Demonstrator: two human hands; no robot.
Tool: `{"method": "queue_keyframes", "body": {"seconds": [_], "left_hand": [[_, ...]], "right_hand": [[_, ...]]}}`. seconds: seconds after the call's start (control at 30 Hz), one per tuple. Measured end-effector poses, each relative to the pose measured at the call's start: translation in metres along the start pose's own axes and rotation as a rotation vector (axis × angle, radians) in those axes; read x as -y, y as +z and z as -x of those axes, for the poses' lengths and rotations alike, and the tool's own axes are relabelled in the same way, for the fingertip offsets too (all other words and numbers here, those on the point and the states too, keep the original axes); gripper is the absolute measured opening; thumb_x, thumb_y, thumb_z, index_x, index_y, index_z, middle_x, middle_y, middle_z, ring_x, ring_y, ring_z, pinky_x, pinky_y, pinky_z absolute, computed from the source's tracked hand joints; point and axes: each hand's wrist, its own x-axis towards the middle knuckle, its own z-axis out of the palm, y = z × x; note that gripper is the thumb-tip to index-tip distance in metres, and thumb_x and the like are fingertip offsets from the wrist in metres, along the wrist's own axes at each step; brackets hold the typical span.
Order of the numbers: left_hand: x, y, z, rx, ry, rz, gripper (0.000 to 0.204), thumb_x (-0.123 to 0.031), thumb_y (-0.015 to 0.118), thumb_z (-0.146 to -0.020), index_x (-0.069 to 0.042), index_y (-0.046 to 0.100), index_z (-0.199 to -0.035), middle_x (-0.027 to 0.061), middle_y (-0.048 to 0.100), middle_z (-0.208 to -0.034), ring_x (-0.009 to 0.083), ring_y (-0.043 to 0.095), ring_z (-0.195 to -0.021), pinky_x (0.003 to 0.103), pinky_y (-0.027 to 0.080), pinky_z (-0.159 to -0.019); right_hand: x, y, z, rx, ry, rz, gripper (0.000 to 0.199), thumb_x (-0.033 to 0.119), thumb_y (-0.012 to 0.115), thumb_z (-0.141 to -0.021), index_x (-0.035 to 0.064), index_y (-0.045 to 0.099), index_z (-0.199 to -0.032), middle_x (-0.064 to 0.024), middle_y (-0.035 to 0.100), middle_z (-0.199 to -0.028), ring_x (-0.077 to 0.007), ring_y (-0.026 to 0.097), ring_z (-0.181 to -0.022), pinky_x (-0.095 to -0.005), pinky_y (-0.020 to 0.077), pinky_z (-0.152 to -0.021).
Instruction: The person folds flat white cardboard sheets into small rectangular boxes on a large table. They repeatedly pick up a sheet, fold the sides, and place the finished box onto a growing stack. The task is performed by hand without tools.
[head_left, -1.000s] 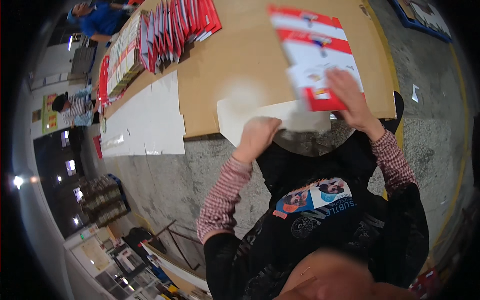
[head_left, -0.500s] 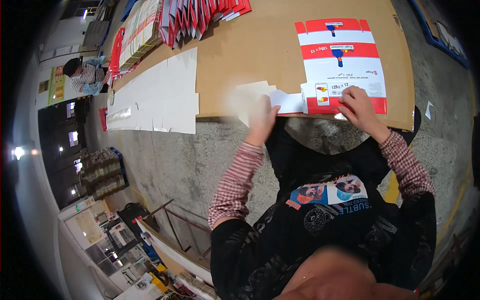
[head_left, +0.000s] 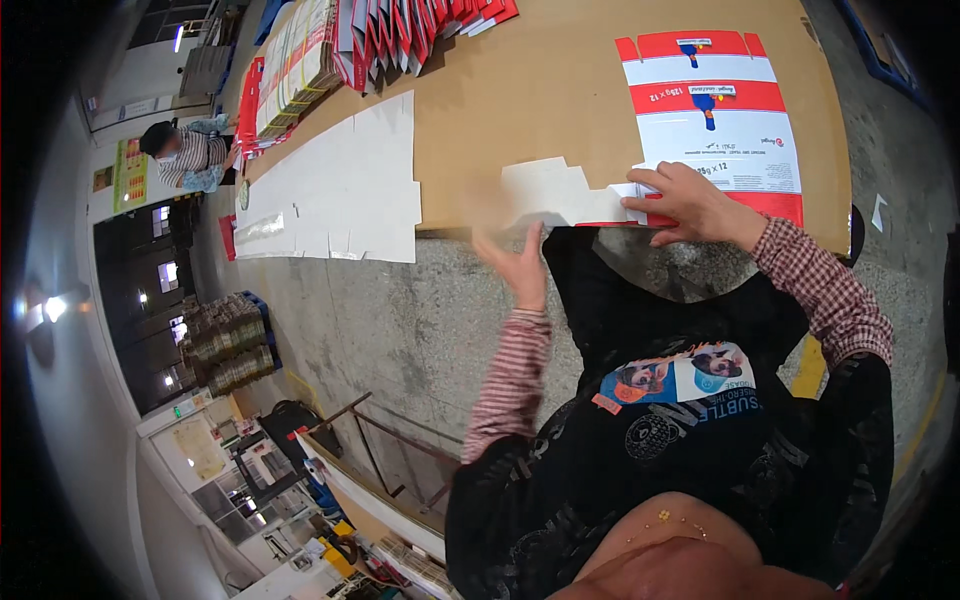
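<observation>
A flat red-and-white printed carton blank (head_left: 715, 137) lies at the table's near right edge. Its plain white end flaps (head_left: 545, 188) spread out to the left. My right hand (head_left: 695, 207) is closed on the blank's near left part, where the printed panel meets the flaps, with its fingers bent over the card. Off the near edge of the flaps is my left hand (head_left: 515, 270), its thumb apart from its fingers and nothing seen in it. Those fingers are smeared by motion.
White card sheets (head_left: 340, 190) lie on the brown table (head_left: 530, 90) at left. Behind them stand a strapped carton stack (head_left: 297, 70) and a row of folded red-and-white cartons (head_left: 400, 35). A co-worker (head_left: 190, 155) is at the far left. Bundled stacks (head_left: 225, 340) sit on the floor.
My left hand has come off the white flap and moved toward me. The raised flap now lies flatter. My right hand has shifted left across the printed panel to the flap side.
</observation>
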Motion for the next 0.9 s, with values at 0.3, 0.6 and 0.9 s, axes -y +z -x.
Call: {"method": "queue_keyframes", "body": {"seconds": [0.3, 0.6, 0.9], "left_hand": [[-0.002, 0.039, 0.01, 0.018, -0.864, 0.918, 0.024, -0.012, 0.068, -0.093, -0.006, 0.048, -0.107, 0.0032, 0.06, -0.088, 0.01, 0.058, -0.07, 0.025, 0.048, -0.06], [-0.003, 0.034, 0.023, 0.018, -1.026, 1.102, 0.024, -0.008, 0.062, -0.093, -0.006, 0.057, -0.117, 0.0049, 0.068, -0.1, 0.0139, 0.065, -0.079, 0.024, 0.053, -0.063], [-0.082, 0.046, -0.028, 0.795, 0.8, 0.096, 0.095, -0.055, 0.07, -0.083, -0.001, 0.033, -0.151, 0.0254, 0.031, -0.156, 0.0452, 0.025, -0.147, 0.06, 0.02, -0.116]], "right_hand": [[0.005, 0.002, 0.001, 0.005, -0.007, 0.009, 0.074, 0.033, 0.088, -0.066, 0.0137, 0.062, -0.132, -0.0086, 0.05, -0.134, -0.0285, 0.052, -0.1, -0.0407, 0.0471, -0.087], [0.009, 0.0, 0.01, 0.042, -0.034, 0.0, 0.073, 0.033, 0.087, -0.066, 0.0146, 0.062, -0.132, -0.0065, 0.051, -0.131, -0.0272, 0.05, -0.098, -0.0402, 0.0463, -0.085], [0.009, -0.016, 0.017, 0.077, 0.083, 0.025, 0.076, 0.02, 0.087, -0.065, 0.0138, 0.058, -0.135, -0.009, 0.049, -0.143, -0.0303, 0.051, -0.115, -0.0424, 0.0438, -0.098]]}}
